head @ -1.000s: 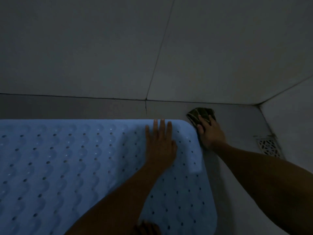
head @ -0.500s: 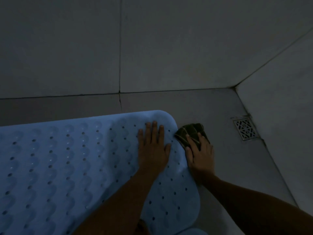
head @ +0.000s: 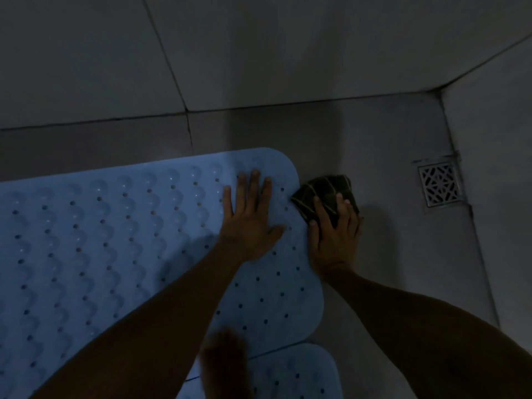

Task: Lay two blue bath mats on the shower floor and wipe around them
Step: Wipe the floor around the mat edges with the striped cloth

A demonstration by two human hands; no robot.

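Observation:
A light blue bath mat (head: 95,240) with rows of small holes lies flat on the grey shower floor (head: 383,254). A second blue mat (head: 290,372) shows at the bottom edge, just below the first. My left hand (head: 250,223) rests flat, fingers spread, on the first mat near its far right corner. My right hand (head: 335,240) presses a dark green patterned cloth (head: 322,191) onto the floor right beside the mat's right edge.
A square metal drain grate (head: 439,184) sits in the floor near the right wall. Grey tiled walls (head: 288,53) meet in a corner at the upper right. A dark blurred shape (head: 224,367), perhaps a knee, is at the bottom centre.
My right hand has slid the cloth from the mat's far corner back along its right edge toward me. The view has shifted right, bringing in the drain and the second mat.

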